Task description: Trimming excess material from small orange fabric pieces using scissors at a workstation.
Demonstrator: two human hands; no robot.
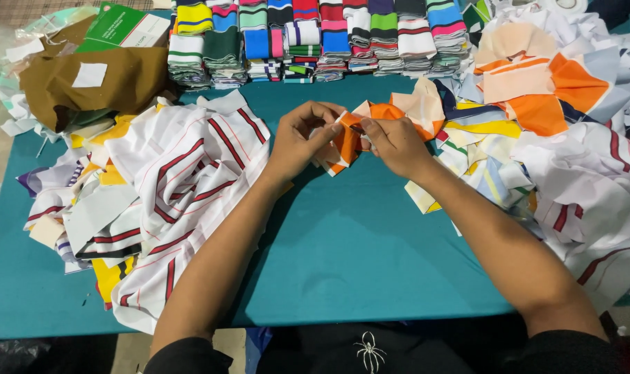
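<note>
Two hands, left hand (pixel 302 135) and right hand (pixel 391 142), pinch one small orange-and-white striped fabric piece (pixel 347 142) above the teal desk (pixel 350 242); white red-striped cloth pile (pixel 183 187) left, larger mixed scrap heap (pixel 557 138) right, apparently unsorted

A garment workshop: a teal tabletop (pixel 343 256) heaped with cut fabric pieces (pixel 176 187) at 9 o'clock and 3 o'clock, and rows of folded striped knit collars (pixel 315 38) stacked along the 12 o'clock edge.
</note>
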